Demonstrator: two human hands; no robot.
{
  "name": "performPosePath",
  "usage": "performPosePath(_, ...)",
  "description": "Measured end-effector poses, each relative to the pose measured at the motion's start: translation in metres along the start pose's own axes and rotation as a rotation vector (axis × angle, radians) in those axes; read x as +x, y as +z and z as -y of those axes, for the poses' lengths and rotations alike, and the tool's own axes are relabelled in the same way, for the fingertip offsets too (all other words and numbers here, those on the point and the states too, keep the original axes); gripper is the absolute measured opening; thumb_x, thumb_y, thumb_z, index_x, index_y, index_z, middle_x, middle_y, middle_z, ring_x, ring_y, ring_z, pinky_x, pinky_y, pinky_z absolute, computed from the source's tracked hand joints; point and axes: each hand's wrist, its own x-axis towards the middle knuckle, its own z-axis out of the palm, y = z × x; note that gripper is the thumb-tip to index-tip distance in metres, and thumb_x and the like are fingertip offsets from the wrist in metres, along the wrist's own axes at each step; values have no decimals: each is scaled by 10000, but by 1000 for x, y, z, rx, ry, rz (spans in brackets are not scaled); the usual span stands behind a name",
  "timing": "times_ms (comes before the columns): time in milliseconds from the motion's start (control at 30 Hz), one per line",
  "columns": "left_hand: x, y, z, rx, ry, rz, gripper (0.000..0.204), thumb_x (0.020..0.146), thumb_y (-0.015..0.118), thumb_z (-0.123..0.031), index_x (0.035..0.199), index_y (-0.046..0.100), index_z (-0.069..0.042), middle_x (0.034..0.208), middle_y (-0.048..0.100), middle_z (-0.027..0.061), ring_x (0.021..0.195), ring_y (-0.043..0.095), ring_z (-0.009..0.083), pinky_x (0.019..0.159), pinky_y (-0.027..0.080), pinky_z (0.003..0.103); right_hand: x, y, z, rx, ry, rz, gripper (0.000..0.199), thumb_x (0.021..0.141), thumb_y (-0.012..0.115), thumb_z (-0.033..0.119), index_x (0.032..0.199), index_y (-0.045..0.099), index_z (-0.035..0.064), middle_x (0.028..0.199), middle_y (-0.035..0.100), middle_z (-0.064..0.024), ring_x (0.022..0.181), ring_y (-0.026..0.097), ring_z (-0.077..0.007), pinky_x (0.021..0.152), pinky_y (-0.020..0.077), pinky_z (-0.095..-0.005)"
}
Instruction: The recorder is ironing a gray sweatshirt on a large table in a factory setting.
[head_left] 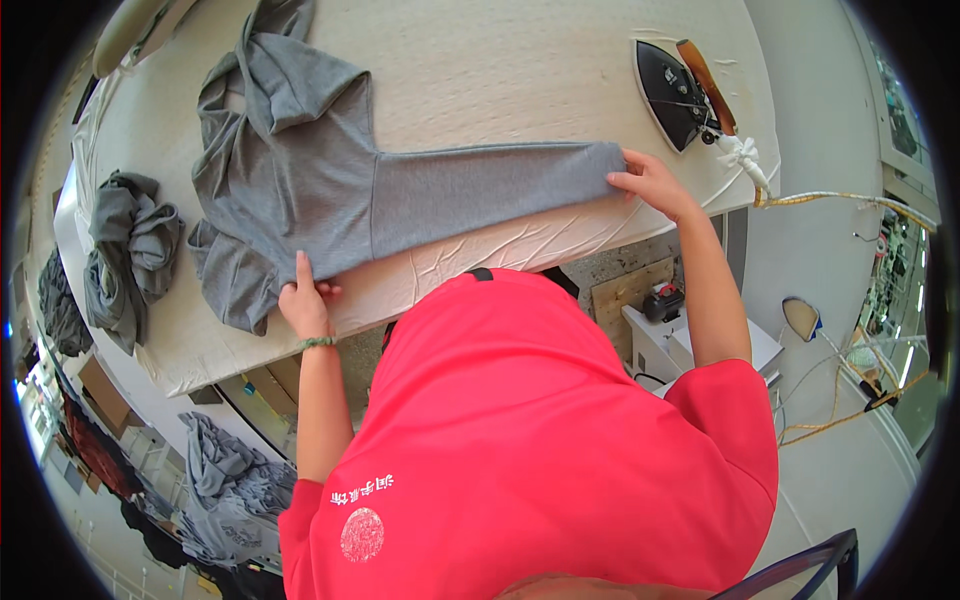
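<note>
A grey long-sleeved top [320, 190] lies on a cream padded ironing table [500, 80], its body bunched on the left. One sleeve stretches flat to the right, its upper edge nearly straight. My right hand [652, 185] grips the sleeve's end, thumb on top and the other fingers partly hidden behind the cloth. At the table's near edge, my left hand [308, 300] pinches the top's lower edge, thumb above and fingers curled. A green band circles that wrist.
An iron [683, 95] with a brown handle stands at the far right, its cord [850, 200] running off right. Crumpled grey garments [130, 255] lie on the table's left end. More grey clothes [225, 490] are heaped below left. A white cabinet [655, 345] stands under the table's right side.
</note>
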Motion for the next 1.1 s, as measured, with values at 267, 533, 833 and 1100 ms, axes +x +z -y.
performPosePath(267, -65, 49, -29, 704, 1301, 405, 210, 916, 705, -100, 1121, 715, -52, 1042, 694, 138, 1008, 673, 319, 892, 535, 419, -42, 116, 34, -801, -653, -542, 587, 857, 782, 245, 1401, 607, 106, 1302, 616, -162, 1239, 585, -359, 1059, 477, -455)
performPosePath(533, -40, 141, -51, 973, 1590, 382, 518, 894, 705, -250, 1383, 617, -99, 1378, 578, 134, 1276, 553, 300, 1100, 407, 476, 7, 159, 56, -924, -599, -565, 652, 840, 794, 377, 1416, 605, 137, 1437, 516, -183, 1367, 470, -365, 1095, 420, -507)
performPosePath(833, -36, 135, -49, 998, 1542, 259, 574, 906, 695, -304, 1430, 596, -91, 1430, 569, 123, 1320, 535, 279, 1069, 409, 458, 19, 209, 71, -937, -684, -517, 660, 843, 776, 421, 1426, 607, 160, 1472, 504, -169, 1382, 456, -344, 1105, 402, -563)
performPosePath(1100, -37, 136, -48, 1101, 1550, 170, 611, 910, 686, -346, 1439, 584, -57, 1456, 564, 111, 1340, 526, 253, 1059, 404, 447, 45, 213, 82, -924, -774, -551, 615, 854, 767, 383, 1401, 619, 144, 1447, 542, -134, 1355, 492, -321, 1102, 419, -534)
